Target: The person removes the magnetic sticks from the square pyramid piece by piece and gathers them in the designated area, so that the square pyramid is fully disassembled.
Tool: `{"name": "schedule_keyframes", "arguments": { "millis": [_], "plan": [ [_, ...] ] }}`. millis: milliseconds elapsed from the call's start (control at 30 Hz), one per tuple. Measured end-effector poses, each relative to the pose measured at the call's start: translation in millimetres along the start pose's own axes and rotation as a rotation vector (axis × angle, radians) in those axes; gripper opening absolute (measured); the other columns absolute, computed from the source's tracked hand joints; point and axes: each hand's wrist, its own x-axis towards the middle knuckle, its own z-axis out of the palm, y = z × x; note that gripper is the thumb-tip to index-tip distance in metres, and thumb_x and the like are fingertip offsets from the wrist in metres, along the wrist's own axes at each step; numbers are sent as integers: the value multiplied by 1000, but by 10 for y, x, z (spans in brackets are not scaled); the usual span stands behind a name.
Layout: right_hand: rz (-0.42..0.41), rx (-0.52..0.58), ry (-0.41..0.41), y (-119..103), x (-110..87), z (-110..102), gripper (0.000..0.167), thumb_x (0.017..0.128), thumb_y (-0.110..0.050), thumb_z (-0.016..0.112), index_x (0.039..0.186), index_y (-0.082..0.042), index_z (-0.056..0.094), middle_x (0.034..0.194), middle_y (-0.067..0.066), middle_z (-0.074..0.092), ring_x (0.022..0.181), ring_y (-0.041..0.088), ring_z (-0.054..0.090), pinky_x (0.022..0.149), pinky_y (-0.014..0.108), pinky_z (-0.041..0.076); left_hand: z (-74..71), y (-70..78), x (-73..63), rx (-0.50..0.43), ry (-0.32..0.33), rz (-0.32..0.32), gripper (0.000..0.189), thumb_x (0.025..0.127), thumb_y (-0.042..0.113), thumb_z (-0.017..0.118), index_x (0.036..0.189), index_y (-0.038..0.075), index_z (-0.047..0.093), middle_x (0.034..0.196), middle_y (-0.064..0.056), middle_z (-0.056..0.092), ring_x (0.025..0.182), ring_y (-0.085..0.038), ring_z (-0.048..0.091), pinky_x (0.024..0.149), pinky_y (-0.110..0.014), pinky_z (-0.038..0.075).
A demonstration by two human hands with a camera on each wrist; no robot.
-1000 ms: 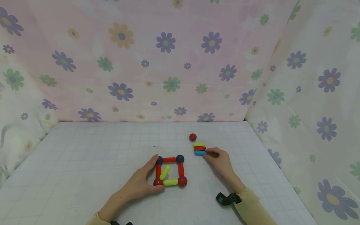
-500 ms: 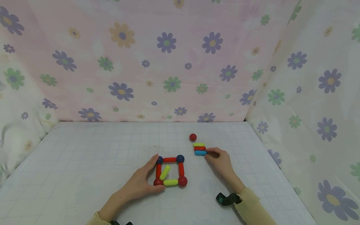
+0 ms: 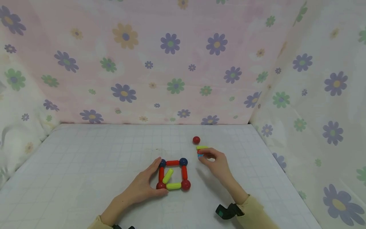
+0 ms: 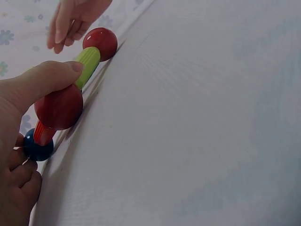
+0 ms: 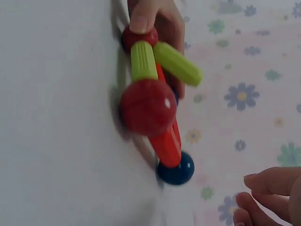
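My left hand [image 3: 140, 186] holds the left side of a square of magnetic rods and balls, its thumb at the near-left red ball [image 4: 60, 107] and its fingers at the far-left blue ball [image 4: 38, 145]. Red rods [image 3: 172, 163] form three sides and a yellow-green rod [image 3: 173, 186] the near one. Another yellow-green rod [image 5: 178, 63] sticks up at a slant from the near-left red ball. My right hand [image 3: 217, 163] is over the loose rods, thumb and fingertips apart, nothing visible between them. It partly hides a blue rod [image 3: 200, 156] and a red rod.
A loose yellow-green rod [image 3: 201, 147] lies just behind the right fingers. Beyond it sits a single red ball [image 3: 196, 140]. A white cloth with faint grid lines covers the table [image 3: 94, 152], and flowered curtains [image 3: 154, 63] stand at the back and sides.
My right hand has shifted left from the right end of the blue rod and now covers much of the red and blue rods. The left hand and the square stay put.
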Motion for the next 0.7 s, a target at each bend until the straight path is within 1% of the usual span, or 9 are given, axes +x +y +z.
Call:
{"name": "schedule_keyframes", "arguments": {
  "millis": [33,133,267,367,467,600,700],
  "plan": [
    [-18,13,-30,-74,-19,44,26,89,-11,75,115,-9,72,109,6,73,99,21,63,95,48,53,-2,3,0,-1,1,0,110,72,53,84,160,25,25,165,3,27,151,-26,27,115,-60,33],
    [-54,53,-102,-256,-62,172,27,89,-14,76,115,-10,72,108,4,73,99,18,64,95,48,54,-5,4,0,-7,0,2,110,72,53,85,160,24,26,165,2,27,151,-26,27,115,-61,33],
    [-79,123,-169,-387,-110,339,28,90,-17,75,116,-10,71,109,5,73,101,19,64,95,48,53,-8,-2,-4,-15,-3,17,111,71,54,85,160,23,26,165,2,27,152,-26,27,116,-60,32],
    [-100,151,-219,-385,-148,472,30,91,-20,74,119,-10,69,112,5,72,102,23,64,96,48,52,-11,-6,-7,-19,-1,37,111,72,55,84,160,22,25,165,3,26,152,-25,26,117,-58,30],
    [-138,139,-281,-339,-183,596,32,92,-22,73,122,-10,68,117,4,70,105,25,63,95,46,53,-15,-7,-12,-29,6,56,110,73,54,84,160,21,25,165,2,26,152,-25,25,118,-58,29],
    [-152,121,-346,-290,-218,699,36,90,-24,75,124,-17,67,121,-2,68,108,22,62,95,40,52,-18,-3,-25,-34,14,71,109,74,51,84,160,18,25,165,-1,26,151,-27,27,116,-60,30],
    [-137,116,-370,-260,-240,737,38,88,-26,77,125,-21,67,118,-7,67,107,18,60,93,33,50,-17,2,-27,-28,12,70,108,75,51,84,160,18,26,165,-2,27,151,-28,28,115,-60,32]
  ]
}}
